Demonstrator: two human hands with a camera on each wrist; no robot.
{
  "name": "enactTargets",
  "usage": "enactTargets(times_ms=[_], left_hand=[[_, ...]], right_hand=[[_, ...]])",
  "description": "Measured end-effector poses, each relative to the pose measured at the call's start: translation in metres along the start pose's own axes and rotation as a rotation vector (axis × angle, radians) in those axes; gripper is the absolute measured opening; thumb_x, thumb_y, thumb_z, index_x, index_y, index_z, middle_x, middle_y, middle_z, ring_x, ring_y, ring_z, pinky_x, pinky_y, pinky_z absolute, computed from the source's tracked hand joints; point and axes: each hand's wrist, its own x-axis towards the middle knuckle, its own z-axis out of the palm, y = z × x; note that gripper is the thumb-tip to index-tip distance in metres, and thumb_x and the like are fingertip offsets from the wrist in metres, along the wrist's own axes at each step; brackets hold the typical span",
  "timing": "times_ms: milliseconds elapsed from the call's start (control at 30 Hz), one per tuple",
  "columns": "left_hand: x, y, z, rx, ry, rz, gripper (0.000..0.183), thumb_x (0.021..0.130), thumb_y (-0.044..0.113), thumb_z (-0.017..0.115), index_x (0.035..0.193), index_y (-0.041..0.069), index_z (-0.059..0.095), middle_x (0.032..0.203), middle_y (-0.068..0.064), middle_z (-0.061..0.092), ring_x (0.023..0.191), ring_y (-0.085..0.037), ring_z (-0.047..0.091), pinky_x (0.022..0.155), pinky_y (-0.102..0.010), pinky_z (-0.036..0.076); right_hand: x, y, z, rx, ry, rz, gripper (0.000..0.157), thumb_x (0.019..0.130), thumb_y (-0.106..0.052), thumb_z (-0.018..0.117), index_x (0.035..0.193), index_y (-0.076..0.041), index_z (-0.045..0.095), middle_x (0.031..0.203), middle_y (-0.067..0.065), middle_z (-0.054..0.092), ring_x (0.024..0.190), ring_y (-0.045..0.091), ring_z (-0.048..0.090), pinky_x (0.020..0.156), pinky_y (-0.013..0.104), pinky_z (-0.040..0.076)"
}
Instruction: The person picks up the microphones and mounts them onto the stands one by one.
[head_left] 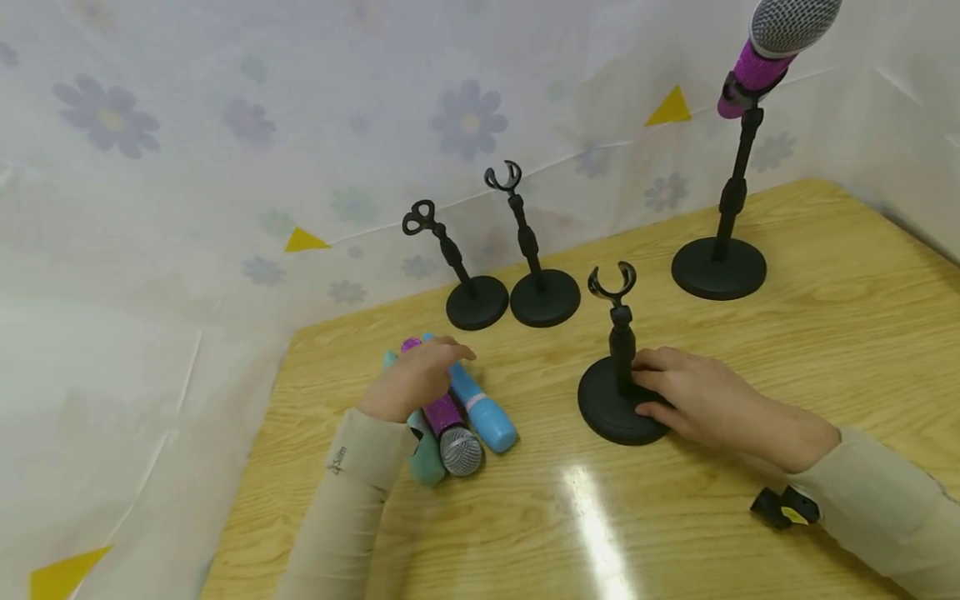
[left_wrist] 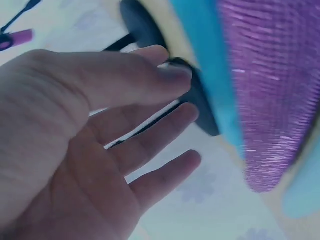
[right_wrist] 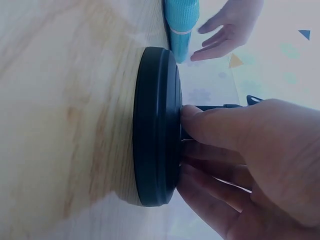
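My right hand (head_left: 697, 396) holds a black microphone stand (head_left: 611, 417) low down, its fingers by the foot of the pole and the thumb on the round base. The stand is upright on the table, its C-shaped clip unfilled. In the right wrist view the thumb and fingertips lie against the top of the base (right_wrist: 156, 125). My left hand (head_left: 420, 379) is over three microphones lying side by side, its fingers loosely extended and holding nothing. They are a blue one (head_left: 491, 422), a purple one with a silver mesh head (head_left: 461, 450) and a teal one (head_left: 427, 462), partly hidden by the hand.
Two more black stands, one (head_left: 480, 304) beside the other (head_left: 545, 302), stand at the table's back edge. At the back right another stand (head_left: 718, 271) carries a purple microphone (head_left: 757, 67). A flower-patterned sheet (head_left: 187, 208) hangs behind the wooden table (head_left: 525, 533).
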Motion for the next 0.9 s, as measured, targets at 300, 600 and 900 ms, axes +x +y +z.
enactTargets(times_ms=[300, 600, 900], left_hand=[[0.009, -0.005, 0.017, 0.112, 0.047, 0.108, 0.042, 0.093, -0.011, 0.059, 0.125, 0.014, 0.070, 0.132, -0.009, 0.066, 0.130, -0.030, 0.057, 0.108, -0.042, 0.050], [0.011, -0.002, 0.018, 0.106, 0.057, 0.156, 0.039, 0.093, -0.010, 0.061, 0.123, 0.012, 0.070, 0.124, -0.009, 0.069, 0.117, -0.026, 0.064, 0.102, -0.039, 0.053], [0.010, -0.001, 0.010, 0.098, 0.092, 0.164, 0.032, 0.092, 0.005, 0.072, 0.123, 0.014, 0.068, 0.123, -0.006, 0.069, 0.111, -0.023, 0.066, 0.096, -0.036, 0.056]], right_hand=[[-0.001, -0.002, -0.001, -0.010, -0.010, 0.013, 0.031, 0.084, -0.023, 0.082, 0.105, -0.001, 0.075, 0.114, 0.013, 0.066, 0.098, 0.026, 0.068, 0.077, 0.042, 0.060], [-0.001, -0.004, 0.000, 0.006, -0.012, 0.022, 0.031, 0.085, -0.023, 0.082, 0.106, -0.002, 0.075, 0.115, 0.013, 0.066, 0.099, 0.026, 0.067, 0.076, 0.041, 0.061], [-0.001, -0.003, -0.002, 0.013, -0.005, 0.024, 0.031, 0.084, -0.022, 0.082, 0.106, -0.002, 0.075, 0.115, 0.012, 0.066, 0.099, 0.025, 0.067, 0.078, 0.041, 0.060]])
